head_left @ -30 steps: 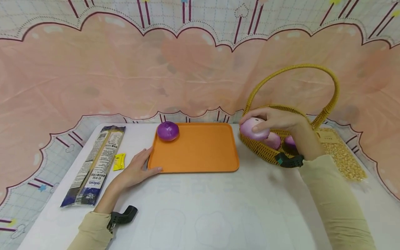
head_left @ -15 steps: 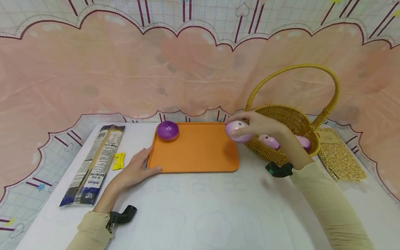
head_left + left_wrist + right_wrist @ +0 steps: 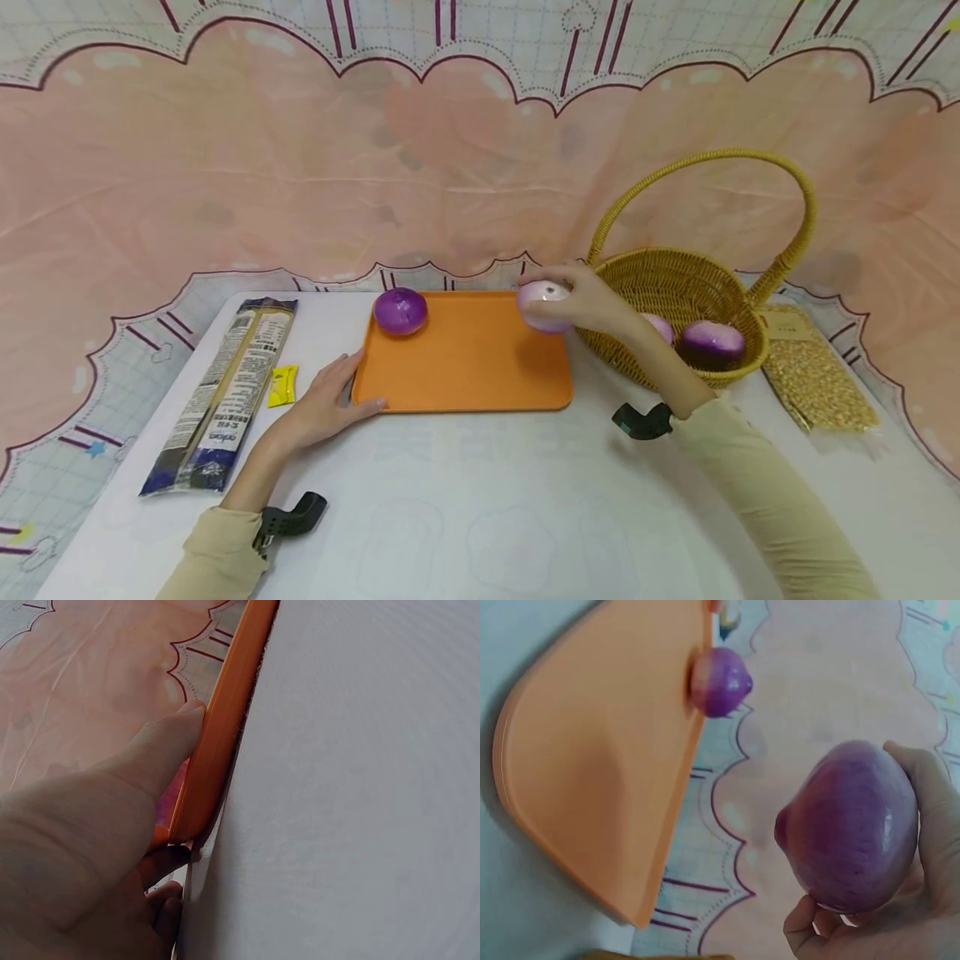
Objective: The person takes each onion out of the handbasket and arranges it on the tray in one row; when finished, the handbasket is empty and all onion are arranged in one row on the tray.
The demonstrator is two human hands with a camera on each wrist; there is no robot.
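Note:
My right hand (image 3: pixel 588 302) holds a purple onion (image 3: pixel 851 829) above the right end of the orange tray (image 3: pixel 465 367). In the right wrist view the thumb and fingers grip it from both sides, its pointed tip facing left. Another onion (image 3: pixel 401 311) sits in the tray's back left corner. At the front left corner my left hand (image 3: pixel 330 402) holds the tray, thumb on the front rim and the other fingers along the left side. The left wrist view shows the thumb (image 3: pixel 161 742) against that rim. A yellow wicker basket (image 3: pixel 667 271) contains more onions (image 3: pixel 712 343).
On the left lie a long printed food packet (image 3: pixel 225 396) and a small yellow sachet (image 3: pixel 282 385). A clear bag of corn kernels (image 3: pixel 821 375) lies right of the basket. The basket's tall handle (image 3: pixel 720 156) arches above it. A patterned cloth hangs behind the table.
My right hand has carried the onion left from over the basket to over the tray's right end. The onions left in the basket have shifted. My left hand stays at the tray corner.

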